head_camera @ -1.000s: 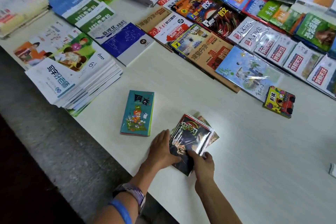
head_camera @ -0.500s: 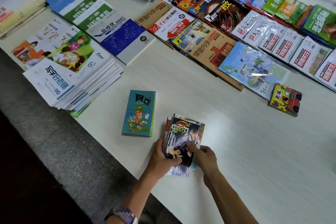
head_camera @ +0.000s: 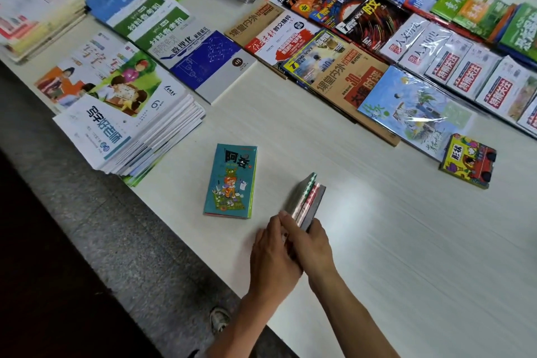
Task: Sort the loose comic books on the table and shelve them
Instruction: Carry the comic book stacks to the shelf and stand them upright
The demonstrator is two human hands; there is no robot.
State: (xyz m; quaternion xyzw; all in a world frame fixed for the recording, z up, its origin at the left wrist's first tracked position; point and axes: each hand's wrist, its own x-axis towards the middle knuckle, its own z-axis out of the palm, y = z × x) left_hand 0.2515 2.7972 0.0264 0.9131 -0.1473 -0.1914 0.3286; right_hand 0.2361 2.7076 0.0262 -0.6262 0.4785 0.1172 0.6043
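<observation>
A small bundle of comic books point(head_camera: 307, 200) stands on edge on the white table point(head_camera: 406, 256), spines up, near the front edge. My left hand point(head_camera: 271, 259) holds the bundle from its left side and my right hand point(head_camera: 315, 244) holds it from the right, fingers wrapped over the near end. A teal comic book point(head_camera: 231, 182) lies flat just to the left of the bundle. A small yellow-and-red comic book point(head_camera: 468, 160) lies flat far to the right.
A stack of white workbooks point(head_camera: 128, 131) sits at the left edge. Rows of magazines and books point(head_camera: 348, 67) cover the back of the table. A blue-and-grey book point(head_camera: 212, 67) lies behind the teal one. A grey floor point(head_camera: 101, 241) runs along the left.
The comic books lay flat and fanned under my hands a second ago. Both hands squared them up and tipped them upright on edge.
</observation>
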